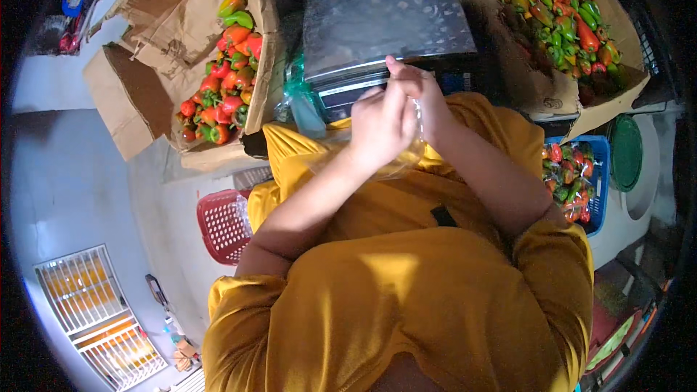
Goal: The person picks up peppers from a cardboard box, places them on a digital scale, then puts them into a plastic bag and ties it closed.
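Note:
My left hand [384, 122] and my right hand [430, 100] are pressed together in front of my yellow clothing. A thin clear plastic bag [395, 169] is gripped between them, with a twisted edge showing at the fingers and the rest hanging over my lap. Just beyond the hands stands a weighing scale [386, 24] with a flat, shiny metal top that bears no load. My fingertips overlap its front edge in the view; whether they touch it I cannot tell.
Open cardboard boxes at left [158, 16] and right [490, 27] hold red, green and orange peppers [231, 79]. Bagged peppers [569, 174] fill a blue basket [601, 179] at my right. On my left is a red basket [215, 228] with clear plastic. Green plastic [305, 98] lies beside the scale.

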Demonstrator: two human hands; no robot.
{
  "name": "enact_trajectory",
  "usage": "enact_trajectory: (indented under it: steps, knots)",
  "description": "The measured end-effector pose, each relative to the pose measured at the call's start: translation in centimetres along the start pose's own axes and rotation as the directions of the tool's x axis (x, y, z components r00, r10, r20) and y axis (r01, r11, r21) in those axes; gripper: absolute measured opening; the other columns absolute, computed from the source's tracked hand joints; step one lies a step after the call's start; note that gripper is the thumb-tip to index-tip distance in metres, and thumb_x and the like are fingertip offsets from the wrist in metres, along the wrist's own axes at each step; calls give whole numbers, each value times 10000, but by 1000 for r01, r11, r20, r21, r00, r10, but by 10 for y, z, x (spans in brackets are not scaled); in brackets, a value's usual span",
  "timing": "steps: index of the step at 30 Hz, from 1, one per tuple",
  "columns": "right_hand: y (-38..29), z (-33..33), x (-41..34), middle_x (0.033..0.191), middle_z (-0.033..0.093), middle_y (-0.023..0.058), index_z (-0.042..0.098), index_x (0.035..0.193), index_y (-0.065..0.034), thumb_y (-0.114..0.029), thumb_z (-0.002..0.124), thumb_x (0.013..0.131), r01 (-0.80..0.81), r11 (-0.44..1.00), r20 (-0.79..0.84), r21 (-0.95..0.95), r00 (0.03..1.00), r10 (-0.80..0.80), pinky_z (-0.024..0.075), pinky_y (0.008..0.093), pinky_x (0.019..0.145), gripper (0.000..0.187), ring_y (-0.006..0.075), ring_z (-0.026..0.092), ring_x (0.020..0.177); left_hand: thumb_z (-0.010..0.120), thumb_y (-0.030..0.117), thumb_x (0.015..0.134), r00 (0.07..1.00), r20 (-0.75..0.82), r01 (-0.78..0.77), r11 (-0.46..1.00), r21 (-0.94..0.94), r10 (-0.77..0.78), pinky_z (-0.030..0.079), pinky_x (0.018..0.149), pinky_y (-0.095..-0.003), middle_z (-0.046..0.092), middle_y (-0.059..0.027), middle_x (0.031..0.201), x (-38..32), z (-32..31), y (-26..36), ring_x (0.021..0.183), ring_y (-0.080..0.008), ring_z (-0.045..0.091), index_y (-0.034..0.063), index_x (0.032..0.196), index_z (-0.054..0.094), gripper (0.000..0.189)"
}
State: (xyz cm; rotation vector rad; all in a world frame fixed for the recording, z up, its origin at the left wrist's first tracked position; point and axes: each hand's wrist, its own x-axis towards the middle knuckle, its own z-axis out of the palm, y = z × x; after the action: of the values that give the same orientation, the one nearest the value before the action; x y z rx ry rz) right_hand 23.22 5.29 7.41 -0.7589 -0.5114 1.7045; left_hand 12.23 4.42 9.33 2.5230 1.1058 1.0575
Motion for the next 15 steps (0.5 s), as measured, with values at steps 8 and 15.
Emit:
enact_trajectory:
  steps: [8, 15]
  knots:
    - [39, -21, 4, 902, 598, 31, 518, 980, -90, -244, 514, 859, -27, 981, 41, 192, 999, 20, 488, 285, 665, 196, 154, 594, 782, 559, 56, 690, 997, 29, -74, 992, 98, 71, 466, 495, -351, 555, -84, 582, 17, 3, -2, 521, -251, 575, 113, 869, 514, 193]
    - [25, -13, 7, 676, 531, 13, 531, 799, -106, -251, 502, 865, -246, 956, 112, 163, 967, 230, 444, 207, 479, 162, 83, 550, 602, 531, 90, 794, 989, -140, 80, 984, 162, -58, 460, 503, -363, 515, -79, 499, 27, 9, -28, 425, -277, 536, 133, 827, 523, 54]
